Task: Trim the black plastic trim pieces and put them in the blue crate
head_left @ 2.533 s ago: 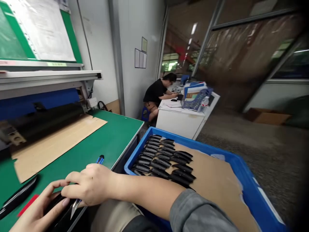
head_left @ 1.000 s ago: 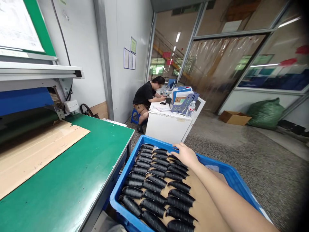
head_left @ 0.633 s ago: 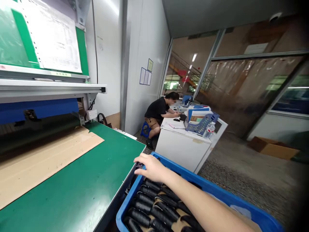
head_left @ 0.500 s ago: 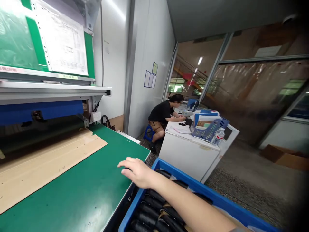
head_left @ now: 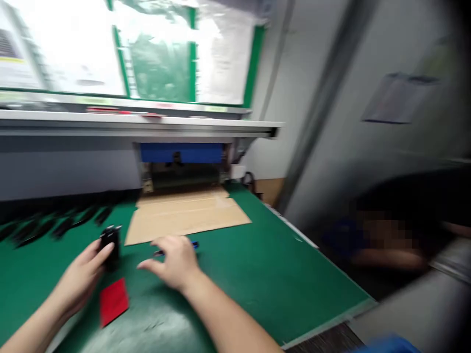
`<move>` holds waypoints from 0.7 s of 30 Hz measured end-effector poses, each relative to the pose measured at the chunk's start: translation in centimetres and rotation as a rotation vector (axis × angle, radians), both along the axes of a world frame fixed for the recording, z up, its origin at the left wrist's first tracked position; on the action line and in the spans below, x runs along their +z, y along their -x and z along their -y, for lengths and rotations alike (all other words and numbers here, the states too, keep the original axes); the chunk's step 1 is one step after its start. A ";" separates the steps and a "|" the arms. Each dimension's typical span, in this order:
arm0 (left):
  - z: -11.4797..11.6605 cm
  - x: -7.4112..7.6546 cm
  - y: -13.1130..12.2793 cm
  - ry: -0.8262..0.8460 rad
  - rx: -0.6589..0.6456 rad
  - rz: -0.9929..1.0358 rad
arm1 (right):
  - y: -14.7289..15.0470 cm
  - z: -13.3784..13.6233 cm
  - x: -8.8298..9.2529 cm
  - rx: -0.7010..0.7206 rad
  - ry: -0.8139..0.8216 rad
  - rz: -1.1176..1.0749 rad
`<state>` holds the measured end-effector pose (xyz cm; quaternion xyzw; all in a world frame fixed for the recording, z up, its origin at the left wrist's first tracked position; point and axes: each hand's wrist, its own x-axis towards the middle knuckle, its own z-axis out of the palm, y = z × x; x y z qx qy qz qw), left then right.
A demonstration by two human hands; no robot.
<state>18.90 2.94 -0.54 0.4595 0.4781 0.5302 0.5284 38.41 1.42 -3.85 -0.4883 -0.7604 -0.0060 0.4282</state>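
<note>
My left hand (head_left: 83, 277) is closed around a small black object (head_left: 110, 240) with shiny bits at its top; blur hides its exact kind. Just below it, a red rectangular piece (head_left: 114, 302) lies on the green tabletop (head_left: 250, 274). To the right, my right hand (head_left: 174, 260) is over the table with thumb and fingers apart and nothing visible between them. A slim blue-and-black pen-like item (head_left: 195, 244) shows on both sides of that hand, partly hidden by it.
Several black pieces (head_left: 62, 223) lie in a row at the back left. A cardboard sheet (head_left: 187, 215) reaches from under the blue-fronted opening (head_left: 182, 153). Above runs a shelf (head_left: 147, 120). A blurred person (head_left: 390, 240) sits at right; a blue bin edge (head_left: 390, 344) shows below.
My view has swung left from the blue bin and desk to the worktable. My right hand has moved from beside the bin to above the table. My left hand with the black object has come into view.
</note>
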 end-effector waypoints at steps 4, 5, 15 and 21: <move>-0.3 -1.1 1.4 0.073 -0.056 0.431 | -0.4 -0.4 0.2 0.193 -0.044 -0.072; -0.5 -1.1 1.2 0.075 -0.059 0.475 | 0.2 -0.4 0.2 0.229 -0.057 -0.072; 1.2 -1.2 1.1 0.128 -0.200 0.689 | 5.6 0.6 -1.4 0.277 -0.126 0.061; 1.3 -1.3 5.5 0.087 -0.277 0.670 | 9.1 1.3 -0.4 0.254 -0.114 0.042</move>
